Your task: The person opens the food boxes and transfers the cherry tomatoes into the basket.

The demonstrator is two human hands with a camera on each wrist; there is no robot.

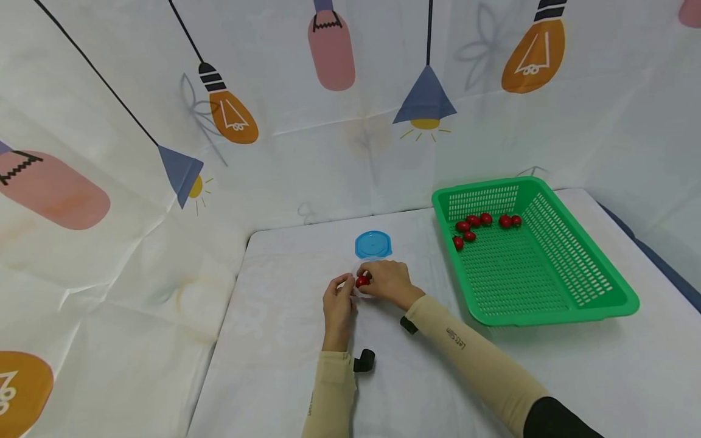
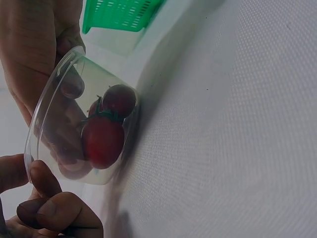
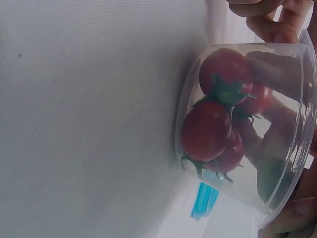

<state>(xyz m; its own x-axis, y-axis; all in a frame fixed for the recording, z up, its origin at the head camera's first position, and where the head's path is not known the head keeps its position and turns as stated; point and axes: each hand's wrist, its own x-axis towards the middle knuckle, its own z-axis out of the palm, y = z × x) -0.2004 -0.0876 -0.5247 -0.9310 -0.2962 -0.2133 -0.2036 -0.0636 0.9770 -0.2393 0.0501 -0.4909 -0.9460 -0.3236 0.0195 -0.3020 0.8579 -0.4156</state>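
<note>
A clear plastic container (image 3: 242, 191) stands on the white cloth with several cherry tomatoes (image 3: 205, 131) with green stems at its bottom. My left hand (image 1: 338, 310) is at its left side, and its fingers (image 2: 44, 179) pinch the rim in the left wrist view. My right hand (image 1: 387, 281) reaches in from the right, fingers lowered inside the container. Between its thumb and fingers shows a red cherry tomato (image 1: 362, 281). The blue lid (image 1: 373, 244) lies flat just beyond the container.
A green plastic basket (image 1: 553, 319) with several more cherry tomatoes (image 1: 473, 221) along its far left part stands to the right of my hands. The table (image 1: 274, 340) is covered in white cloth. A printed curtain (image 1: 350, 152) hangs behind it.
</note>
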